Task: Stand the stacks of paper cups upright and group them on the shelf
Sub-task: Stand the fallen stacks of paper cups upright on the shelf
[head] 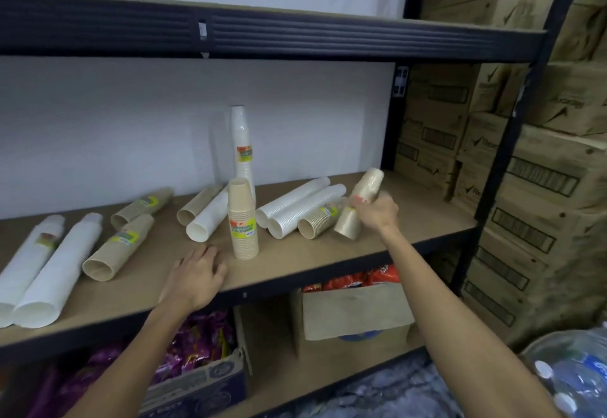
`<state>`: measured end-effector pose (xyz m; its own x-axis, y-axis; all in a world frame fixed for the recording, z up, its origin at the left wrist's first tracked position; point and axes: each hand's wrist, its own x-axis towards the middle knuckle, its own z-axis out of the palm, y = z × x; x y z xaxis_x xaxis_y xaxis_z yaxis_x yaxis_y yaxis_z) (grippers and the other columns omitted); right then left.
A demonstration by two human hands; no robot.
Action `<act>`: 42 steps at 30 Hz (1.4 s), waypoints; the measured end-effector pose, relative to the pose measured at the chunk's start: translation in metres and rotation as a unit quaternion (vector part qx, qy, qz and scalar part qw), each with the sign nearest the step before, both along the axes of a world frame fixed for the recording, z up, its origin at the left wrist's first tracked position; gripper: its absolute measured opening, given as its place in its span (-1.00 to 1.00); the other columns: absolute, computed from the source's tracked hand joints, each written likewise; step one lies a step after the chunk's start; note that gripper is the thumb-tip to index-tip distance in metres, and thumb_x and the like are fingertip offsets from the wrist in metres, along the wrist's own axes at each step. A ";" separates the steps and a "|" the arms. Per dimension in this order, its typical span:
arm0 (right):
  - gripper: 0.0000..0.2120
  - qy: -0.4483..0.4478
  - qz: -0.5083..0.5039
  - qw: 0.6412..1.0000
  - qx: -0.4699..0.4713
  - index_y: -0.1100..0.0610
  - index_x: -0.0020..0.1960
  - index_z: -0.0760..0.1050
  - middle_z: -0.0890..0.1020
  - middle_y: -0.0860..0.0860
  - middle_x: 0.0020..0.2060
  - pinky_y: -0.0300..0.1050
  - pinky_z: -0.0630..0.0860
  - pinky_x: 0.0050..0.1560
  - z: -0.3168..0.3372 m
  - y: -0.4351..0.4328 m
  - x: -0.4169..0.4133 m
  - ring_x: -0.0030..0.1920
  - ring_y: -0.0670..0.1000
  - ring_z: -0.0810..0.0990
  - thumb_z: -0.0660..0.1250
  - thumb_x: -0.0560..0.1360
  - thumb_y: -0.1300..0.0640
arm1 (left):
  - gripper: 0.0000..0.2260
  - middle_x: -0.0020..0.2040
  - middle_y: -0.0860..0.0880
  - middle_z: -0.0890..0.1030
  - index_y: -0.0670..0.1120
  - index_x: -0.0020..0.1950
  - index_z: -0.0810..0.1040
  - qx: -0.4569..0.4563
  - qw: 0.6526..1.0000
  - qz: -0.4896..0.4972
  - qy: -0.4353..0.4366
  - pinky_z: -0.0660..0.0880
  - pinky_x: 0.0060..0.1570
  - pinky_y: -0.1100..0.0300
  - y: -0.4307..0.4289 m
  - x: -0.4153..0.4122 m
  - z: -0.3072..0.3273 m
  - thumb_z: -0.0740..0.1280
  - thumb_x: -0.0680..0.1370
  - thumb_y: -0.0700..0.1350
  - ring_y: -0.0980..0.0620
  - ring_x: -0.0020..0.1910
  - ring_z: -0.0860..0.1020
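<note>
On the wooden shelf [410,207] a brown cup stack [243,219] stands upright, with a tall white stack [242,148] upright behind it. My right hand [377,212] grips another brown stack [359,202], tilted and lifted at the right. My left hand [197,275] rests on the shelf's front with fingers spread, left of the upright brown stack. Lying flat are two white stacks [295,207] and a brown one [320,222] in the middle, a brown and a white stack [205,212] further left, two brown stacks [118,247] and two long white stacks [49,270] at the far left.
A dark metal shelf beam [262,36] runs overhead. Cardboard boxes [525,155] are piled to the right of the upright post [512,128]. Below the shelf sit boxes with red [354,279] and purple snack packets [197,335]. Bottled water [571,375] lies at the bottom right.
</note>
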<state>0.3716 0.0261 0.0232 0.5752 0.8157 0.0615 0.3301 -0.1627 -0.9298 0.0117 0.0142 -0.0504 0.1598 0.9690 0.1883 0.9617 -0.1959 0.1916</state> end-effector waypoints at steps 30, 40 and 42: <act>-0.69 -0.069 0.146 0.969 -0.186 0.11 -0.01 0.58 0.68 0.01 -0.10 -0.10 0.65 -0.03 0.001 -0.035 -0.039 -0.11 -0.03 0.69 0.49 0.39 -0.06 | -0.56 0.41 -0.02 0.42 0.00 0.44 0.31 0.033 0.998 -0.011 -0.044 0.29 0.31 -0.01 0.006 -0.003 -0.002 0.10 0.62 0.15 -0.04 0.35 0.39; -0.55 -0.148 0.026 0.988 -0.021 0.08 0.26 0.48 0.65 0.02 0.12 0.01 0.57 0.19 -0.060 -0.040 0.012 0.18 0.05 0.61 0.53 0.42 0.11 | -0.56 0.42 -0.04 0.41 -0.01 0.45 0.28 0.026 0.999 -0.005 -0.041 0.31 0.27 0.01 0.004 -0.001 -0.001 0.11 0.62 0.14 -0.06 0.32 0.40; -0.55 -0.151 0.026 0.988 -0.017 0.09 0.26 0.50 0.66 0.03 0.11 0.06 0.55 0.21 -0.061 -0.031 0.013 0.21 0.07 0.59 0.53 0.42 0.11 | -0.56 0.40 -0.04 0.42 -0.01 0.45 0.29 0.029 0.999 -0.005 -0.040 0.31 0.27 0.02 0.004 0.000 0.000 0.11 0.62 0.14 -0.06 0.31 0.41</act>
<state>0.3845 -0.0046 -0.0380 0.4926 0.8480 0.1956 0.5997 -0.1678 -0.7824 0.0118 0.0180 -0.0502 0.1519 0.9545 0.2565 0.9417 -0.2186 0.2559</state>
